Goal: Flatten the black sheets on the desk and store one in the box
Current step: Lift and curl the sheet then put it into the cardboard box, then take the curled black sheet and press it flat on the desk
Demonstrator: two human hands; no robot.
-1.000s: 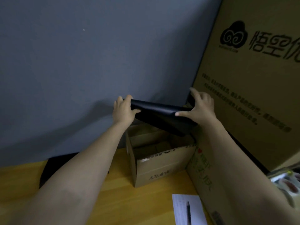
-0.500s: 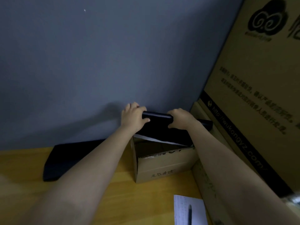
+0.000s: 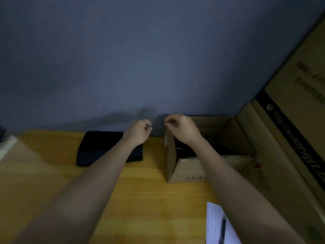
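One black sheet [image 3: 98, 148] lies flat on the wooden desk [image 3: 140, 182] against the wall, partly under my left forearm. A second black sheet [image 3: 226, 149] shows as a dark mass inside the open cardboard box [image 3: 190, 171], mostly hidden by my right forearm. My left hand [image 3: 138, 132] hovers above the desk between the flat sheet and the box, fingers curled, holding nothing. My right hand [image 3: 181, 128] hangs over the box's left wall, fingers also curled and empty.
A big printed carton [image 3: 290, 120] stands right of the box and hems it in. A white paper [image 3: 215, 224] with a pen [image 3: 222, 229] lies at the desk's near right. A grey-blue wall [image 3: 140, 59] closes the back.
The rolled black sheet that both hands held over the box is let go and now lies inside it. Both hands have lifted off, and the camera has tilted down and left.
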